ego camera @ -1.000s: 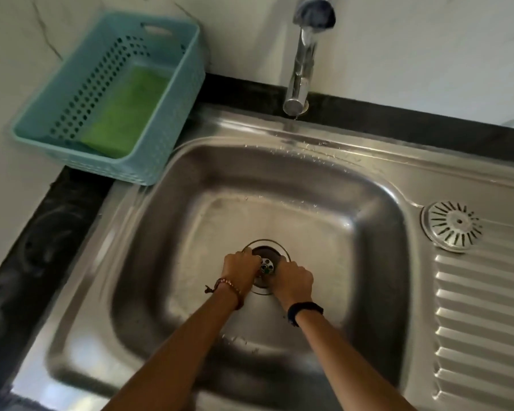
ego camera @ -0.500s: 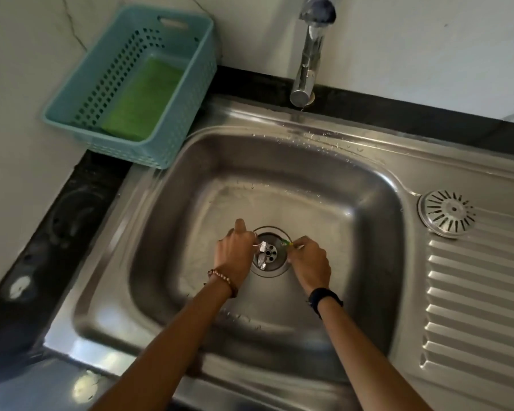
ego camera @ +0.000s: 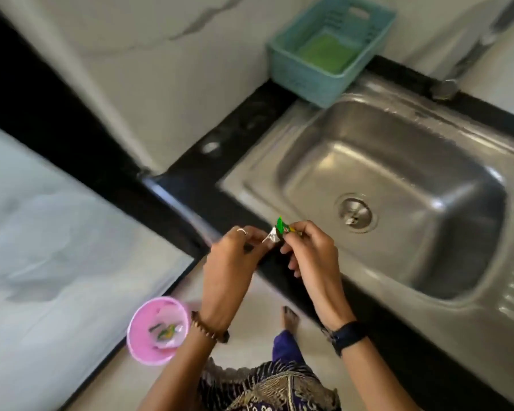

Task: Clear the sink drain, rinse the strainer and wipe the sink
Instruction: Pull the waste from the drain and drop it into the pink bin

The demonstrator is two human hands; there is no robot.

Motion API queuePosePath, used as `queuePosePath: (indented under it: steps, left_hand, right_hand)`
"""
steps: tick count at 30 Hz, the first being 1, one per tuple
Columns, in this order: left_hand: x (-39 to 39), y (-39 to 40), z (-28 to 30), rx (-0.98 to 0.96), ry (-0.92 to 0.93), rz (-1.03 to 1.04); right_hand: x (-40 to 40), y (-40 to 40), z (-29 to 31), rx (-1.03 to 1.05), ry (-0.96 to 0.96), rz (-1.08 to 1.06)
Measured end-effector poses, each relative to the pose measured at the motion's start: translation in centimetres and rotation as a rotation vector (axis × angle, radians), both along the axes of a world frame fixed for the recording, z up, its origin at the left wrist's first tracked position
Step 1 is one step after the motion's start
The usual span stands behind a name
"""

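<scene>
Both hands (ego camera: 275,256) pinching wrappers (ego camera: 279,231)

The sink (ego camera: 398,179) is grey steel, the desk (ego camera: 190,173) black. A teal basket (ego camera: 315,75) holds a green pad (ego camera: 324,53). The bin (ego camera: 158,330) is pink. The held scrap (ego camera: 279,229) is green and silver. The skirt (ego camera: 267,387) is purple with gold pattern.

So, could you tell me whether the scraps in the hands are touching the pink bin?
Apart. The head view shows the scraps held up by both hands, well above the pink bin.
</scene>
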State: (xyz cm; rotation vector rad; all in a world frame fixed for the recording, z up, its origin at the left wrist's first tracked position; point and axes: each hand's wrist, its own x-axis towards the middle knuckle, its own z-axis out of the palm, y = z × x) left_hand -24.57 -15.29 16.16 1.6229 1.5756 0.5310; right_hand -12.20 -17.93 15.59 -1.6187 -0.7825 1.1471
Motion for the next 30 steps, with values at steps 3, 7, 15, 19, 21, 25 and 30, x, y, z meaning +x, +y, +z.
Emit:
queuePosePath:
  steps: [3, 7, 15, 19, 21, 25, 30]
  left_hand:
    - [-8.6, -4.8, -0.5, -0.021, -0.085, 0.191]
    - [-17.7, -10.1, -3.2, -0.073, -0.182, 0.464]
    - [-29.0, -13.6, -18.7, -0.389, -0.192, 0.836]
    - [-31.7, -12.7, -33.0, -0.514, -0.221, 0.941]
    - [-32.5, -11.8, -40.5, -0.531, -0.211, 0.964]
    - [-33.6, -10.0, -51.6, -0.59, -0.227, 0.961]
    - [-33.0, -9.6, -54.5, -0.659, -0.256, 0.971]
  right_hand:
    - [-8.3, -2.6, -0.9, -0.027, 0.008, 0.196]
    - [-18.1, -4.9, -4.3, -0.117, 0.013, 0.422]
    - [-30.5, -4.4, -19.8, -0.281, -0.267, 0.714]
    - [-33.4, -3.3, -34.2, -0.298, -0.449, 0.832]
    - [-34.8, -2.8, -41.6, -0.317, -0.521, 0.923]
    - [-36.6, -2.2, -52.8, -0.387, -0.6, 1.044]
    - [-36.6, -1.6, -56.2, -0.487, -0.67, 1.062]
